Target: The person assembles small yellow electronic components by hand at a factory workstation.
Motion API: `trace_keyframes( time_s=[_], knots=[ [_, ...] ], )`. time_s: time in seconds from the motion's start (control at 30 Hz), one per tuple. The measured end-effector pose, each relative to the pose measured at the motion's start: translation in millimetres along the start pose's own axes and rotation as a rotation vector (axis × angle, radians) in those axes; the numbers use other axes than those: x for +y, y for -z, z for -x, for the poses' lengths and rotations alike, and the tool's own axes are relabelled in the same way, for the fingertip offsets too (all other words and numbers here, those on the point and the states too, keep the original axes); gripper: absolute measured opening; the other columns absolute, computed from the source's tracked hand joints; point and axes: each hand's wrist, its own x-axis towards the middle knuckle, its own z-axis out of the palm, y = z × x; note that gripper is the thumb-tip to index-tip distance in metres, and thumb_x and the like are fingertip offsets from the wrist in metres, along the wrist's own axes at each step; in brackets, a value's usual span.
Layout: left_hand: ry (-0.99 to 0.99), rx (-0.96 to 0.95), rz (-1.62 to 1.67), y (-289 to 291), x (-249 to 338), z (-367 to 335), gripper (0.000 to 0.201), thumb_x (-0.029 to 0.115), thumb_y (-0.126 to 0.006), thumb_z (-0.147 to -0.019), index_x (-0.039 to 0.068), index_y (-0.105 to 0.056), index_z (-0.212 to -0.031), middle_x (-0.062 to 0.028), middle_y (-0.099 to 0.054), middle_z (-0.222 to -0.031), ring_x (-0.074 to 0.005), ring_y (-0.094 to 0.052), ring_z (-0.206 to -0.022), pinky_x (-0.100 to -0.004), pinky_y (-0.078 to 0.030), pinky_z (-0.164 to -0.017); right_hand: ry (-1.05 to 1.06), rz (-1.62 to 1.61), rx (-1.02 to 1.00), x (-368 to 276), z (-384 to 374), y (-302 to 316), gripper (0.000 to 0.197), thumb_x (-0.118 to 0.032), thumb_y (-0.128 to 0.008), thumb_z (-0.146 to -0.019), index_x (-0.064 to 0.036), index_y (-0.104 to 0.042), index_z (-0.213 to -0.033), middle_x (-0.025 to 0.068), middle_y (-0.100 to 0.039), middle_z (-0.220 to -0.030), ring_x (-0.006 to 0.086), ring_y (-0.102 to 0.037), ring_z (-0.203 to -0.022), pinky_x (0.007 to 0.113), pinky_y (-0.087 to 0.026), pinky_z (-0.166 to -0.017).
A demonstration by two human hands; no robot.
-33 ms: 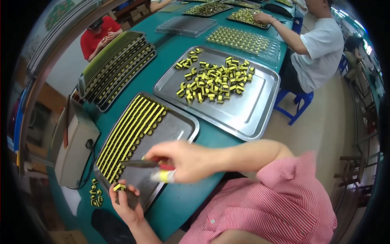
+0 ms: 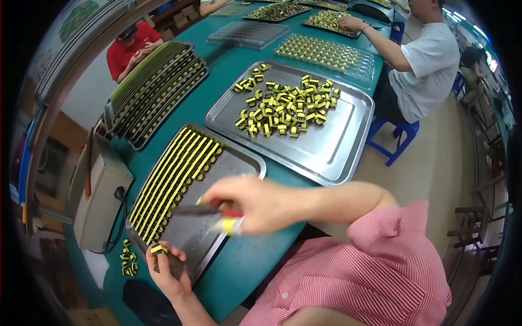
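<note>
Nothing moved: left hand still pinches yellow component.

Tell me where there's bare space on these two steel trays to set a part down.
The far tray is bare along its right and near side, beyond the loose pile of yellow parts. The near tray is bare only in its right half, beside the yellow rows, but the right hand with its tool and the left hand crowd that patch.

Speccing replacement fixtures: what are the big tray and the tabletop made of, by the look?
Big tray: looks like metal, probably stainless steel or aluminium; grey brushed sheen, soft reflections, rolled rim. Tabletop: teal, smooth, matte surface, maybe a rubber or vinyl mat; the base underneath is hidden.
</note>
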Motion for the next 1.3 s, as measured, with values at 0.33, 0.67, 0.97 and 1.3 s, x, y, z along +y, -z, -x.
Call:
trace_keyframes(
  time_s=[0.33,0.67,0.97,1.3],
  knots=[
    [-0.053,-0.193,-0.902,-20.9,-11.7,-33.8,0.022,0.002,-0.062,-0.073,0.000,-0.053,-0.093,-0.0005,-0.050,-0.071,-0.0081,-0.046,-0.058,-0.0213,-0.038,-0.053,-0.343,0.926,0.373,58.1,43.5,138.9,0.034,-0.008,-0.068,-0.067,-0.0006,-0.058,-0.098,0.0154,-0.060,-0.094,0.0296,-0.058,-0.087,0.035,-0.046,-0.076],
    [-0.442,-0.281,-1.588,-61.6,-43.8,-90.9,0.025,0.007,-0.069,-0.068,0.003,-0.056,-0.089,-0.0127,-0.058,-0.088,-0.0314,-0.056,-0.078,-0.0387,-0.046,-0.067,-0.371,1.011,0.335,80.2,49.2,137.8,0.032,-0.003,-0.067,-0.064,-0.0039,-0.056,-0.094,0.0122,-0.060,-0.082,0.0301,-0.055,-0.083,0.037,-0.045,-0.073],
    [-0.487,-0.220,-1.741,-71.4,-65.0,-97.2,0.024,0.011,-0.069,-0.069,0.006,-0.058,-0.089,-0.0097,-0.055,-0.091,-0.0287,-0.055,-0.085,-0.0390,-0.047,-0.069,-0.235,0.983,0.425,87.5,55.4,137.4,0.035,0.003,-0.061,-0.060,-0.0036,-0.058,-0.094,0.0123,-0.060,-0.085,0.0302,-0.055,-0.083,0.036,-0.045,-0.073],
    [-0.519,-0.216,-1.732,-79.8,-68.6,-99.1,0.020,0.009,-0.070,-0.067,0.007,-0.058,-0.083,-0.0082,-0.055,-0.087,-0.0280,-0.055,-0.081,-0.0383,-0.047,-0.068,-0.270,0.507,0.610,68.6,59.8,135.4,0.025,-0.002,-0.064,-0.074,-0.0007,-0.055,-0.097,0.0059,-0.057,-0.079,0.0115,-0.053,-0.072,0.023,-0.042,-0.069]
  ],
)
